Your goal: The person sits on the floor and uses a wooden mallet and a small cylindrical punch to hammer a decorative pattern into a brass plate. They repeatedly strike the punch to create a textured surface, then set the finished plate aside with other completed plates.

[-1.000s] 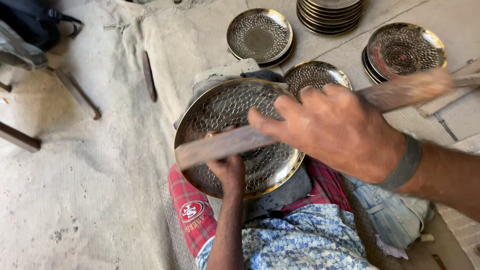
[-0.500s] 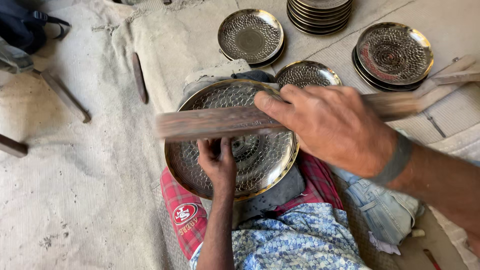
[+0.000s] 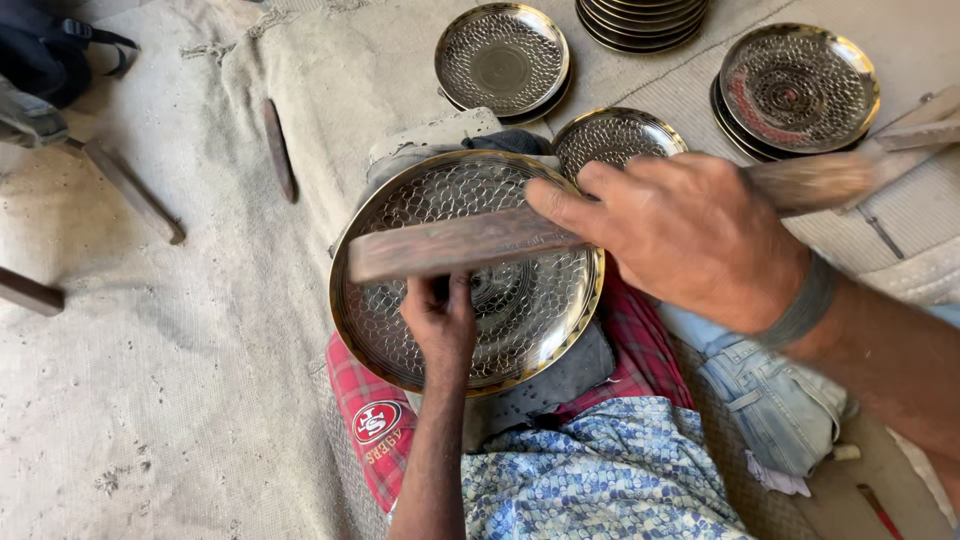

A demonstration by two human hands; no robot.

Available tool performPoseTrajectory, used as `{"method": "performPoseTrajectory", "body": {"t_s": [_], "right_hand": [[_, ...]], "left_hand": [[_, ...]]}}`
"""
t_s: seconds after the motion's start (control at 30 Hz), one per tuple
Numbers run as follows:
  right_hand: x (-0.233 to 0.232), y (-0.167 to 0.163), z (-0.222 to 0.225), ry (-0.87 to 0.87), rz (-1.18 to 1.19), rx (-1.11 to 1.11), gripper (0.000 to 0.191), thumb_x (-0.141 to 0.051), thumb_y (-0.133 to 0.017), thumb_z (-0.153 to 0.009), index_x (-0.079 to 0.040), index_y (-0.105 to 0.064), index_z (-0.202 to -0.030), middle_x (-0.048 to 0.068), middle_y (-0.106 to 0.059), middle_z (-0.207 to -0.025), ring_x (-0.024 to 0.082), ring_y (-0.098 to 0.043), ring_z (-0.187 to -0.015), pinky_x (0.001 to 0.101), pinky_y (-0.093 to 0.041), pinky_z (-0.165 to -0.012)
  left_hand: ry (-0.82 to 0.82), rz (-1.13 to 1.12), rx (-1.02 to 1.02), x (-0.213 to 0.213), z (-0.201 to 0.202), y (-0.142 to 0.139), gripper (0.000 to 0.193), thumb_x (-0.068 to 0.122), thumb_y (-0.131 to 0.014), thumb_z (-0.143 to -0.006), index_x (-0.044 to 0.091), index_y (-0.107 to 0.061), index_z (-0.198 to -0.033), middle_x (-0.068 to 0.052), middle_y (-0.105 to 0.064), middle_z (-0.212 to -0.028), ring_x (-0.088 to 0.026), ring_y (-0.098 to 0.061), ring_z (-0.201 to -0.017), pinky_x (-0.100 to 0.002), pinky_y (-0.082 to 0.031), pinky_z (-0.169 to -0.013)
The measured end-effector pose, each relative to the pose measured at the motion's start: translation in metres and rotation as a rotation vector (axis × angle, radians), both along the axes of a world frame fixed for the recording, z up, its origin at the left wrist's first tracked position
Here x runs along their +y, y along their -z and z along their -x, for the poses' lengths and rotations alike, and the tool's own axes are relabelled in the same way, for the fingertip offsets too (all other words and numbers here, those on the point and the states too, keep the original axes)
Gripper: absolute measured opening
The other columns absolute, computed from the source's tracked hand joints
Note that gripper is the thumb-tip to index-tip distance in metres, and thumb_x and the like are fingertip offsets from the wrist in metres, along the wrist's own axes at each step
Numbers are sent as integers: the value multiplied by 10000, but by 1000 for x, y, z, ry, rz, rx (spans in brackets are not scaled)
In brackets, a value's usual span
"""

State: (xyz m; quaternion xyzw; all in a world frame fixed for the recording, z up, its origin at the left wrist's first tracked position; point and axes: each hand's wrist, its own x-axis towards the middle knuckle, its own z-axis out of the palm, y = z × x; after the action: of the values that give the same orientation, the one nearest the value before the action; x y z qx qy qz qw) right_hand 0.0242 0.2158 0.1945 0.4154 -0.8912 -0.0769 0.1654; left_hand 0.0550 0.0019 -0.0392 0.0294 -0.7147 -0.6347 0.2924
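A large round metal plate (image 3: 400, 215) with a hammered honeycomb pattern rests on a padded block over my lap. My left hand (image 3: 440, 320) lies flat inside the plate, pressing on its centre. My right hand (image 3: 680, 235) is closed around a long wooden stick (image 3: 450, 245), which lies across the plate just above my left hand's fingers. The stick's far end extends to the right, blurred, toward a wooden piece at the frame's edge.
Similar patterned plates lie behind: one (image 3: 500, 55) at the top centre, a small one (image 3: 615, 135) behind the big plate, stacks (image 3: 800, 85) at the top right and top (image 3: 640, 15). Wooden sticks (image 3: 275, 150) lie on the burlap-covered floor (image 3: 150, 400) at the left. A dark bag (image 3: 50, 55) sits top left.
The stick has swung from tilted to nearly level across the plate and shifted right. My left hand has moved from the plate's near rim to its centre.
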Motion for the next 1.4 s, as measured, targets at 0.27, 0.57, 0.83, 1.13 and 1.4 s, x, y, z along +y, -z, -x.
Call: {"method": "performPoseTrajectory", "body": {"t_s": [0.27,0.57,0.83,1.13,1.4], "right_hand": [[9,3,-3,-30,81,55,557,-83,-707,-820,-135,-620,-1368,74,-705,-951,215,-704,-693,342,-599,-593],[33,25,-14,87,137,-72,555,-77,-737,-881,-135,-599,-1415,57,-698,-865,198,-680,-634,331,-567,-527],[62,75,-32,316,442,-310,753,-78,-804,-735,-74,-532,-1437,180,-726,-1155,327,-731,-920,437,-598,-763],[86,196,-76,540,887,-454,754,-149,-803,-788,-50,-476,-1460,230,-703,-1193,366,-722,-1064,449,-579,-890],[92,233,-82,582,877,-286,689,-134,-804,-821,-48,-511,-1439,243,-714,-1160,382,-725,-1043,460,-589,-862]], "left_hand": [[41,56,-53,-4,1,1,162,13,-717,-992,-1,-613,-1116,-106,-786,-943,-134,-763,-879,-281,-631,-790],[169,147,-40,-6,5,-24,223,30,-725,-979,16,-611,-1170,-110,-779,-1031,-156,-765,-964,-294,-655,-853],[137,127,-5,-21,5,-56,259,71,-723,-1013,51,-598,-1239,-118,-787,-1087,-144,-759,-973,-302,-629,-860],[685,761,-120,-48,58,-111,433,203,-741,-929,149,-585,-1329,-79,-779,-1062,-224,-775,-898,-385,-640,-786],[915,1047,-265,-35,77,-121,408,154,-625,-966,253,-595,-1361,-36,-786,-1014,-169,-775,-871,-379,-644,-760]]}}
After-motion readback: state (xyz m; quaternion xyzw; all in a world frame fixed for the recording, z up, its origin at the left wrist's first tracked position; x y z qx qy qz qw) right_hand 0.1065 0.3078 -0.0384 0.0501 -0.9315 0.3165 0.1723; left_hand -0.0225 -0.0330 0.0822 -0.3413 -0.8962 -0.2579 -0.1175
